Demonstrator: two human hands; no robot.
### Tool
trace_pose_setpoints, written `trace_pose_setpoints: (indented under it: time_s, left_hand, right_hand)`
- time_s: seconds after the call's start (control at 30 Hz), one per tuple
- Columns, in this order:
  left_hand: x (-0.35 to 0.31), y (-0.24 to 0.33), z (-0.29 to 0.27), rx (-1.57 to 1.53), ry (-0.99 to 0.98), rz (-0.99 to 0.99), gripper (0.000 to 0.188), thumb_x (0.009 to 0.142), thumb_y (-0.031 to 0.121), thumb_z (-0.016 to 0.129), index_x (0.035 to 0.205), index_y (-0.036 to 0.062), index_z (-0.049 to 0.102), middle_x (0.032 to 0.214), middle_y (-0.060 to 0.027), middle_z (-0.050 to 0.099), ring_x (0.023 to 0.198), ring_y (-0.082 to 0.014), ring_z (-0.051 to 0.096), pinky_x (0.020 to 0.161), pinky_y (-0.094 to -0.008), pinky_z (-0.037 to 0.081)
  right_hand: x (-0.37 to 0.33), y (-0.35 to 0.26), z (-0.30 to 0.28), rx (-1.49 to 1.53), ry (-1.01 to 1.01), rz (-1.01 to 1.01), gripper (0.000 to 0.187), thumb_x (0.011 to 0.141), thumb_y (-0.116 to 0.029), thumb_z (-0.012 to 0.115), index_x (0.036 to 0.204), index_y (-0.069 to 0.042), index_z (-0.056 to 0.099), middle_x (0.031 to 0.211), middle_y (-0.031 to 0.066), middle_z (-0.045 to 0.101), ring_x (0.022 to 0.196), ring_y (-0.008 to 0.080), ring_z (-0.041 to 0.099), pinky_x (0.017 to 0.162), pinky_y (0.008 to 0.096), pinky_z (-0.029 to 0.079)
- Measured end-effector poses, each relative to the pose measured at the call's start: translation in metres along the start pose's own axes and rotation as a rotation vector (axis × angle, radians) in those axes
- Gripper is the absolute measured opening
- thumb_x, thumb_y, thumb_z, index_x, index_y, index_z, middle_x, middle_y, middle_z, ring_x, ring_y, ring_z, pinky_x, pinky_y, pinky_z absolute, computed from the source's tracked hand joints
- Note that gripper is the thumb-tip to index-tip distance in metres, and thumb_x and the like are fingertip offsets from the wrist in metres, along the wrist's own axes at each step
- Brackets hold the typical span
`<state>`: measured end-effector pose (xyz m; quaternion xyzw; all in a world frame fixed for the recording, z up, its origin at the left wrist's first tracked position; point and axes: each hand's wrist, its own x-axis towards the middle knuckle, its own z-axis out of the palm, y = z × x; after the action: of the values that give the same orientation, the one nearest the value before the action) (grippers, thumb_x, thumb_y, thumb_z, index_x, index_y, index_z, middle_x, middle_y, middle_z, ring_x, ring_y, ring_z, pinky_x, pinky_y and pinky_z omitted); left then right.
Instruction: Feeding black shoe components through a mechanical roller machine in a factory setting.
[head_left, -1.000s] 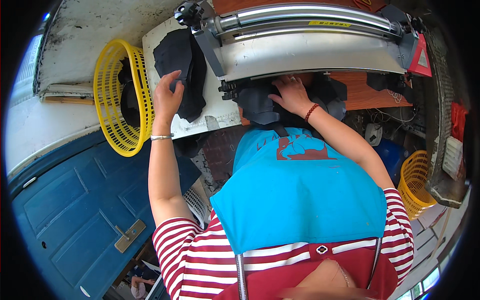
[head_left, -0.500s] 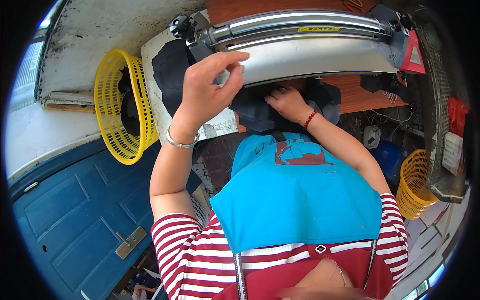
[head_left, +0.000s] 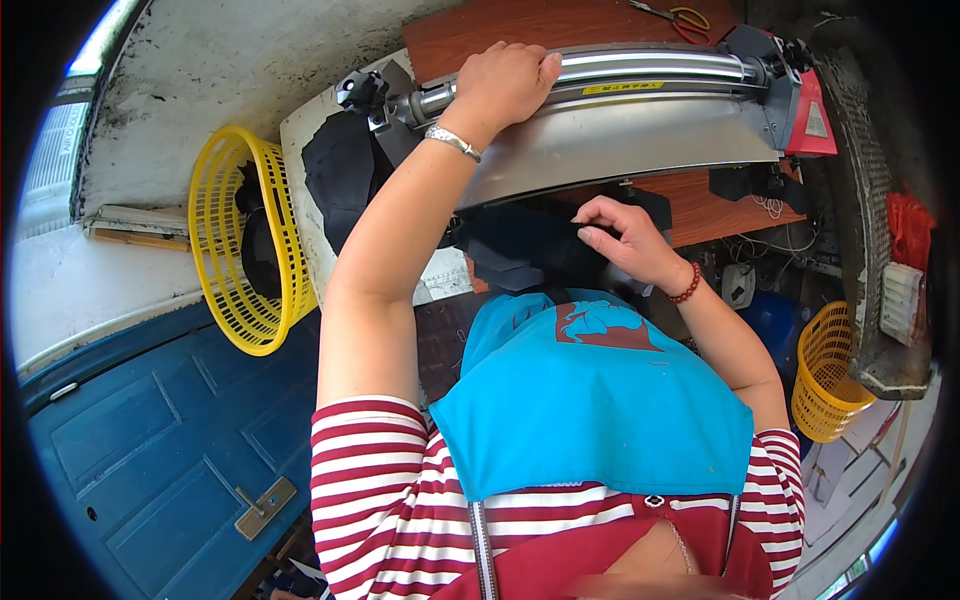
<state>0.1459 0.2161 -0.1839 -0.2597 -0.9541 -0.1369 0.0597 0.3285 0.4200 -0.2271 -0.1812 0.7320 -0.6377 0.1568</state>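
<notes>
A machine with a long shiny metal roller [head_left: 650,68] and a smooth sheet-metal plate [head_left: 620,145] stands before me. My left hand [head_left: 503,85] lies across the left part of the roller, its fingers bent over the far side and their tips hidden. Below the plate's near edge, my right hand [head_left: 632,243] has thumb and forefinger brought together. Whether they pinch one of the dark pieces I cannot make out. Several black sheet pieces [head_left: 510,250] lie beside that hand, partly under the machine. More black sheets [head_left: 342,175] hang over the table corner at the left.
Scissors with orange and red handles [head_left: 690,20] lie behind the machine on the brown tabletop [head_left: 440,50]. To the left a yellow basket [head_left: 205,230] holds dark pieces. A second yellow basket [head_left: 825,385] stands low at the right, near loose cables [head_left: 790,245]. A blue door [head_left: 150,440] is at the lower left.
My left hand has moved away from me and to the right, from above the plate onto the roller. My right hand has drawn back and rightward off the black pieces. The scissors now show more fully.
</notes>
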Motion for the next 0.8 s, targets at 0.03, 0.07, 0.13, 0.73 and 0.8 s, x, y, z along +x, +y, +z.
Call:
trace_pose_setpoints:
  time_s: [0.03, 0.07, 0.13, 0.73, 0.8]
  left_hand:
    - [0.003, 0.005, -0.005, -0.021, -0.139, -0.102, 0.045, 0.106, 0.044, 0.04, 0.123, 0.0149, 0.069, 0.122, -0.0174, 0.07, 0.124, -0.0408, 0.06, 0.097, -0.0545, 0.051]
    - [0.005, 0.004, -0.002, -0.026, -0.142, -0.102, 0.045, 0.106, 0.044, 0.04, 0.123, 0.0149, 0.069, 0.122, -0.0174, 0.07, 0.124, -0.0408, 0.06, 0.097, -0.0545, 0.051]
    - [0.007, 0.0, 0.006, 0.03, -0.042, -0.003, 0.045, 0.107, 0.046, 0.039, 0.119, 0.0163, 0.07, 0.116, -0.0163, 0.072, 0.122, -0.0413, 0.061, 0.096, -0.0552, 0.051]
    - [0.022, -0.01, 0.006, 0.107, -0.18, 0.011, 0.067, 0.11, 0.051, 0.023, 0.1, 0.011, 0.076, 0.113, -0.0158, 0.074, 0.135, -0.0367, 0.053, 0.111, -0.0533, 0.037]
    - [0.025, -0.002, 0.0, 0.097, -0.196, 0.007, 0.067, 0.11, 0.051, 0.023, 0.1, 0.0108, 0.076, 0.113, -0.0157, 0.074, 0.136, -0.0363, 0.053, 0.111, -0.054, 0.037]
  right_hand:
    - [-0.001, 0.011, -0.001, 0.145, -0.103, 0.154, 0.016, 0.096, -0.011, 0.067, 0.106, 0.001, 0.064, 0.088, 0.0033, 0.067, 0.083, 0.0109, 0.063, 0.075, 0.0264, 0.05]
    - [0.002, 0.025, -0.002, 0.145, -0.103, 0.159, 0.016, 0.096, -0.011, 0.067, 0.106, 0.001, 0.064, 0.088, 0.0033, 0.067, 0.083, 0.0109, 0.063, 0.075, 0.0264, 0.05]
    - [0.007, 0.063, 0.003, 0.033, -0.275, 0.298, 0.017, 0.096, -0.013, 0.068, 0.107, 0.0, 0.065, 0.088, 0.0059, 0.069, 0.085, 0.0137, 0.066, 0.076, 0.0281, 0.051]
    - [-0.017, -0.035, -0.031, 0.248, 0.035, 0.173, 0.018, 0.096, -0.007, 0.068, 0.113, 0.0, 0.065, 0.102, 0.0016, 0.069, 0.092, 0.0057, 0.062, 0.085, 0.0219, 0.049]
    - [-0.019, -0.006, -0.044, 0.319, 0.192, 0.16, 0.02, 0.099, -0.006, 0.064, 0.118, 0.001, 0.062, 0.106, 0.0006, 0.069, 0.095, 0.0047, 0.062, 0.087, 0.0218, 0.049]
